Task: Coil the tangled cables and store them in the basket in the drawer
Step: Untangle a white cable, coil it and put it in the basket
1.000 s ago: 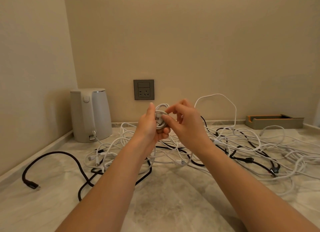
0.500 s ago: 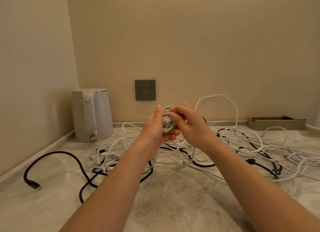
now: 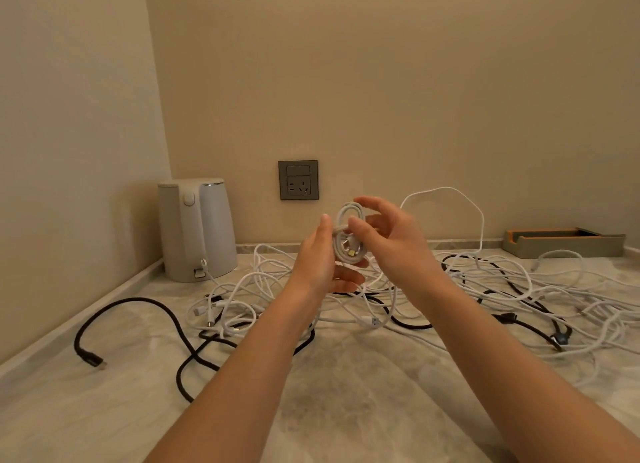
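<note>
A small white cable coil [image 3: 348, 251], with two plugs showing at its middle, is held up above the counter between my hands. My left hand [image 3: 317, 258] grips its left side, thumb up and fingers curled beneath. My right hand [image 3: 394, 241] pinches the coil's upper loop between thumb and forefinger, its other fingers spread. Behind and below lies a tangle of white and black cables [image 3: 485, 282] spread over the marble counter [image 3: 346, 393]. A thick black cable [image 3: 138, 301] loops out to the left. No drawer or basket is in view.
A white kettle [image 3: 195, 227] stands in the back left corner by the walls. A grey wall socket [image 3: 298, 180] sits behind my hands. A low grey and orange tray [image 3: 561, 242] lies at the back right.
The coil has turned so that its flat side and plugs face me. My right hand's fingers have spread out from a tight pinch. Both hands have drifted slightly right.
</note>
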Demonstrator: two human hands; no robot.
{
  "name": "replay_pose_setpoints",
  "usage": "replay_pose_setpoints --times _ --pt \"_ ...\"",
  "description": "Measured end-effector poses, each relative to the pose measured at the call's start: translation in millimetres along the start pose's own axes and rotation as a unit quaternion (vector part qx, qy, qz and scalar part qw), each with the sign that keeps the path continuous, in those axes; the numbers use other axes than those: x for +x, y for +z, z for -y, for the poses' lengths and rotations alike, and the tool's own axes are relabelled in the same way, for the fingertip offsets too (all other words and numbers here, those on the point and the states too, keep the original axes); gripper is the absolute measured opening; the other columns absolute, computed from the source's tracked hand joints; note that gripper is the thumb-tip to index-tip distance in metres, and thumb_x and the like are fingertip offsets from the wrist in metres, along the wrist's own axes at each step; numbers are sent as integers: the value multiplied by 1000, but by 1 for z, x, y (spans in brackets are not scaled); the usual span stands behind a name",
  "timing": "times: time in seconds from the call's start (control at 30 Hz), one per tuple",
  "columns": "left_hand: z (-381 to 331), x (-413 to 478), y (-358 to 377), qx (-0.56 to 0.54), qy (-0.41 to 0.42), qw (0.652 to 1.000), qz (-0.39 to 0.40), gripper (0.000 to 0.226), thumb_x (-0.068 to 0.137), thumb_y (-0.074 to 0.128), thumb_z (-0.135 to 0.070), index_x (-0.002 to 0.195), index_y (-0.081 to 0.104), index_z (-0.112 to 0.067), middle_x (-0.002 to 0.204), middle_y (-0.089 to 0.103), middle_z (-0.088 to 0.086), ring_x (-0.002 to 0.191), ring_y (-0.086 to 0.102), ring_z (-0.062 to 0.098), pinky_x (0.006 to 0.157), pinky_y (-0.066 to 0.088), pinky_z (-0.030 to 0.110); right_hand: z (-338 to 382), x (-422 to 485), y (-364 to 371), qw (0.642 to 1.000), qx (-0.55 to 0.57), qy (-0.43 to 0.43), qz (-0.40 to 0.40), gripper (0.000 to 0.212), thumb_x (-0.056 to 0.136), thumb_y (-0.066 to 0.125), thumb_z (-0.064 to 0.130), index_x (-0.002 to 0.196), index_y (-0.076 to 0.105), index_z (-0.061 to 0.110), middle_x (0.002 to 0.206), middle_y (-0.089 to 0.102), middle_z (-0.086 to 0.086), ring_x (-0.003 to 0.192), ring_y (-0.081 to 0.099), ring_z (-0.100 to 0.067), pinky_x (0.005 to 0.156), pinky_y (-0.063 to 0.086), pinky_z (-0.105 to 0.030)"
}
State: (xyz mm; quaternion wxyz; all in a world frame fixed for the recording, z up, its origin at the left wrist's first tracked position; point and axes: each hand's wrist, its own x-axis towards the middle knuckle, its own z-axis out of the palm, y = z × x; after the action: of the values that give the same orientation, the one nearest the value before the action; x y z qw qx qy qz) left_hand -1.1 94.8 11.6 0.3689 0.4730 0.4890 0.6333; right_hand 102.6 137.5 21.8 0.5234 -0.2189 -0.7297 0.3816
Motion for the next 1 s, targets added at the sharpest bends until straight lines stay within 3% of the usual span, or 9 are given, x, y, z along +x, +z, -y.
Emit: replay_pose_setpoints --times 0.13,0.23,0.3,0.43,0.6,0.77,1.0 --pt "-6 -28 -8 60 33 998 0 26 98 46 -33 103 60 -11 94 67 9 72 67 14 62 56 26 10 -23 -13 999 -15 17 33 32 91 61 17 122 55 21 97 67 -4 78 68 -7 65 50 -15" --pt "-13 -52 -6 83 46 995 31 22 96 52 -26 104 63 -9 97 70 10 87 68 19 79 57 32 23 -47 -27 999 -3 23 34 35 89 62 17 123 55 21 99 67 -2 84 69 -11 69 52 -18" --pt "-19 -68 0 80 48 994 51 19 94 54 -23 102 64 -8 91 71 8 86 69 18 83 57 33 33 -65 -36 999 8 21 31 36 87 64 17 122 55 20 99 68 -1 85 70 -10 70 53 -19" --pt "-26 -93 26 69 39 992 96 11 93 55 -17 94 64 -10 82 70 4 77 67 13 80 57 30 48 -100 -63 1000 7 12 8 24 85 65 12 108 63 19 98 70 4 82 69 -5 70 52 -16" --pt "-15 -112 80 71 8 988 139 9 93 57 -17 94 63 -10 81 68 3 69 66 9 70 57 23 52 -140 -115 998 -45 43 -22 29 85 65 16 114 64 17 99 70 2 86 68 -9 75 54 -20" --pt "5 -126 136 69 -27 981 180 14 94 57 -19 98 64 -7 88 69 6 77 66 11 70 57 21 46 -172 -170 990 -111 84 -33 30 86 64 19 116 64 21 102 71 3 91 68 -9 80 54 -23" --pt "53 -158 214 58 -94 958 263 17 93 58 -19 100 62 -4 82 68 2 70 65 4 68 54 18 30 -245 -243 976 -121 174 -46 34 81 66 22 115 64 19 102 72 -1 92 68 -10 73 52 -19"
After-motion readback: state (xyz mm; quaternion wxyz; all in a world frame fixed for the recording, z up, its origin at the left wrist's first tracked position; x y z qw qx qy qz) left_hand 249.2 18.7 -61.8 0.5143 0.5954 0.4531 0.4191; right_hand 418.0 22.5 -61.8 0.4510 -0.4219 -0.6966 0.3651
